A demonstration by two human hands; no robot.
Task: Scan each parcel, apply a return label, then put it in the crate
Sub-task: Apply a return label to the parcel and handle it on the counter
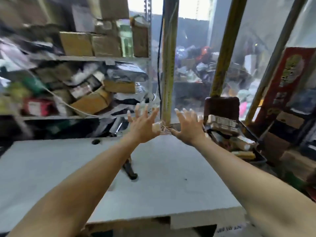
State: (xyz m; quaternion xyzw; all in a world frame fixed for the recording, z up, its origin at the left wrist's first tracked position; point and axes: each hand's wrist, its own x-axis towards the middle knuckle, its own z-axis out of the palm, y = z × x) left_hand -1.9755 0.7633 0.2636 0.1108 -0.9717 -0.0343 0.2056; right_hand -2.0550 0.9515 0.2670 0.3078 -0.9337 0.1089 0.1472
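Note:
Both my arms stretch forward over a grey table [51,168]. My left hand [142,124] and my right hand [189,127] are raised beyond the table's far edge, fingers spread wide and holding nothing. A black handheld scanner [130,170] lies on the table under my left forearm. A black crate [256,151] at the right holds several parcels, with a stack of small boxes [222,124] on top. Many parcels [95,100] crowd the shelves at the left. The picture is blurred.
A metal shelf rack [85,58] full of cardboard boxes and bags fills the left. A yellow post [168,65] stands behind my hands. A dark chair back [221,106] is behind the crate. A red sign [287,79] and boxes stand at the right.

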